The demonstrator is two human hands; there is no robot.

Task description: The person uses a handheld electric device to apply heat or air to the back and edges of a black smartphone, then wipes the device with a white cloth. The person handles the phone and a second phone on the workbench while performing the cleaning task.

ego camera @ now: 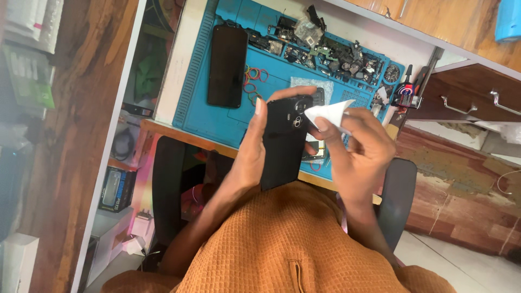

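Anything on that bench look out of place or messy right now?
Yes: loose rubber bands lie scattered on the blue mat beside a second dark phone, and small phone parts are heaped along its far edge, not sorted. Nothing looks spilled.

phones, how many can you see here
2. One black phone is held back side up in the left hand, above the lap. Another black phone lies flat on the blue mat. More could be hidden among the parts pile.
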